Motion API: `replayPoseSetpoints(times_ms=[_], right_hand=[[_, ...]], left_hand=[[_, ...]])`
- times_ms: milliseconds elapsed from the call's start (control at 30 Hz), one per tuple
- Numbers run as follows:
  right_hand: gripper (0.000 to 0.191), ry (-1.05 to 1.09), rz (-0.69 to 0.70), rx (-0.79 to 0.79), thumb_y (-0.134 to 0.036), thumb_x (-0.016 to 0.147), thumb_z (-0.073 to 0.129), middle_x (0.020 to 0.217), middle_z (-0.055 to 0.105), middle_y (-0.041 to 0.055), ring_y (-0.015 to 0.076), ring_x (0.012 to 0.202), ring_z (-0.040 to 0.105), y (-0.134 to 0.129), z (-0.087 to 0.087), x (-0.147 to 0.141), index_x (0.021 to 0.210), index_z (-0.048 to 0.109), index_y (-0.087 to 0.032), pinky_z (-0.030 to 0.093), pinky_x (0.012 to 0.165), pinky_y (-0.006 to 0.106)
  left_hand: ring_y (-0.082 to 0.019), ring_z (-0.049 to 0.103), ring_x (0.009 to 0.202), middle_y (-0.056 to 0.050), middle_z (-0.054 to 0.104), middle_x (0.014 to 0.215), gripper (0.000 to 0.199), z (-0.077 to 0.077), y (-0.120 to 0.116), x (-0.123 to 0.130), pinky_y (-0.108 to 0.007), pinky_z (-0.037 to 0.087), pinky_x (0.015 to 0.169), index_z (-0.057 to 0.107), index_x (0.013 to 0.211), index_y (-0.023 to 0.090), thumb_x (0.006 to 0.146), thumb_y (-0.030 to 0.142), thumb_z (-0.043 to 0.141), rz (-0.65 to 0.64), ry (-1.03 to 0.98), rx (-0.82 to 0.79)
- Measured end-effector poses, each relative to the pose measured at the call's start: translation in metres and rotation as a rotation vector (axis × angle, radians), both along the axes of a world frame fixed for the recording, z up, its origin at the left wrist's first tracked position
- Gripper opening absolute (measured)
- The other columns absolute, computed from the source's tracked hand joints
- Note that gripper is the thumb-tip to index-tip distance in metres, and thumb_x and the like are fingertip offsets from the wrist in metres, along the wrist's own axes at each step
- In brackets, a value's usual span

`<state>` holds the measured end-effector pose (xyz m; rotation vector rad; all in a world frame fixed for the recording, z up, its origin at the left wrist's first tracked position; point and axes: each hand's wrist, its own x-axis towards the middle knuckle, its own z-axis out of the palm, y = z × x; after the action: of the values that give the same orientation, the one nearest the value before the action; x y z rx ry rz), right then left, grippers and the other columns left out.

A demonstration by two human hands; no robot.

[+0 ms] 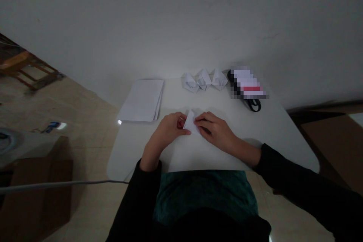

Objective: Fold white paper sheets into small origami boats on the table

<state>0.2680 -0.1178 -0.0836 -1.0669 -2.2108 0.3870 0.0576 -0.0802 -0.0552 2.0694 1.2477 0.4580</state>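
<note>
Between my two hands is a small folded piece of white paper (190,121), its top coming to a point. My left hand (173,125) grips its left side, with the thumb at the lower edge and fingers curled behind. On the right side, the fingertips of my right hand (214,127) pinch the paper's edge. Three folded white paper shapes, the left one (191,82), the middle one (204,79) and the right one (219,79), stand in a row behind my hands, near the wall.
A stack of white paper sheets (141,100) lies at the table's left. At the back right is a blurred-out item (248,83) with a black strap (255,105). The white table (283,147) meets a grey wall (170,19). A cable (85,183) runs in from the left.
</note>
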Motion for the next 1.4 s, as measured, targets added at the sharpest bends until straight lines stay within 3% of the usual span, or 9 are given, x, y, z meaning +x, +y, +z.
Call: replayPoseSetpoints(times_ms=[100,267,400,467,633,967,1100,1267,1400], right_hand=[[0.017,0.108,-0.052,-0.031,-0.017,0.089,0.058,0.112,0.061,0.0106,0.0232,0.104,0.057,0.004,-0.002,0.003,0.099,0.071,-0.021,0.054,0.085,0.040],[0.004,0.295,-0.215,-0.068,-0.025,0.082,0.071,0.126,0.056,0.0104,0.0293,0.119,0.048,0.011,0.000,0.006,0.083,0.073,-0.022,0.046,0.095,0.050],[0.012,0.598,-0.167,-0.302,-0.031,0.081,0.072,0.087,0.069,0.0043,0.0189,0.077,0.062,0.025,0.008,0.003,0.082,0.069,-0.020,0.050,0.068,0.034],[0.012,0.707,-0.216,-0.332,-0.031,0.080,0.072,0.072,0.067,0.0000,0.0146,0.062,0.057,0.036,0.012,0.001,0.083,0.069,-0.020,0.045,0.057,0.028],[0.010,0.892,-0.237,-0.272,-0.030,0.075,0.075,0.073,0.067,-0.0014,0.0128,0.063,0.056,0.060,0.015,-0.003,0.079,0.070,-0.021,0.042,0.059,0.027],[0.018,0.877,-0.214,-0.370,-0.037,0.077,0.073,0.077,0.069,0.0005,0.0139,0.064,0.058,0.059,0.003,0.000,0.088,0.070,-0.023,0.043,0.056,0.027],[0.039,0.911,-0.150,-0.420,-0.039,0.078,0.073,0.084,0.071,0.0014,0.0160,0.070,0.064,0.058,0.002,0.000,0.113,0.063,-0.025,0.048,0.060,0.029],[0.032,0.883,-0.203,-0.401,-0.041,0.078,0.073,0.078,0.070,0.0009,0.0155,0.065,0.063,0.057,0.004,0.001,0.104,0.066,-0.023,0.047,0.057,0.028],[0.029,0.870,-0.211,-0.377,-0.040,0.081,0.071,0.077,0.069,0.0007,0.0155,0.063,0.061,0.059,0.005,0.006,0.104,0.066,-0.025,0.045,0.056,0.028]], left_hand=[[-0.015,0.063,0.063,0.000,0.068,0.070,0.013,0.008,0.007,0.005,-0.025,0.049,0.056,0.069,0.081,0.016,0.073,0.025,0.073,-0.068,-0.020,-0.079],[-0.015,0.066,0.062,-0.001,0.069,0.066,0.005,0.027,0.029,0.008,-0.025,0.052,0.058,0.069,0.078,0.015,0.075,0.017,0.066,-0.176,-0.090,-0.309],[-0.015,0.069,0.066,-0.005,0.074,0.075,0.014,0.040,0.050,0.014,-0.024,0.055,0.060,0.070,0.086,0.013,0.074,0.019,0.070,-0.278,-0.205,-0.499],[-0.014,0.069,0.064,-0.006,0.074,0.074,0.020,0.041,0.060,0.017,-0.023,0.055,0.059,0.070,0.087,0.012,0.071,0.021,0.075,-0.216,-0.292,-0.468],[-0.015,0.070,0.067,-0.006,0.075,0.076,0.034,0.025,0.078,0.017,-0.024,0.058,0.061,0.071,0.088,0.012,0.063,0.031,0.084,0.003,-0.585,-0.247],[-0.014,0.070,0.065,-0.006,0.076,0.077,0.023,-0.003,0.064,0.019,-0.026,0.060,0.065,0.077,0.080,0.015,0.067,0.033,0.082,0.147,-0.701,-0.106],[-0.014,0.070,0.066,-0.006,0.076,0.077,0.020,-0.007,0.063,0.022,-0.026,0.059,0.067,0.077,0.079,0.015,0.070,0.033,0.080,0.176,-0.724,-0.080],[-0.013,0.068,0.063,-0.004,0.073,0.072,0.022,-0.012,0.063,0.025,-0.025,0.057,0.064,0.075,0.079,0.015,0.073,0.036,0.078,0.187,-0.708,-0.047],[-0.015,0.071,0.073,-0.005,0.075,0.082,0.028,-0.011,0.059,0.029,-0.028,0.059,0.073,0.073,0.088,0.016,0.068,0.033,0.081,0.126,-0.718,-0.089]])
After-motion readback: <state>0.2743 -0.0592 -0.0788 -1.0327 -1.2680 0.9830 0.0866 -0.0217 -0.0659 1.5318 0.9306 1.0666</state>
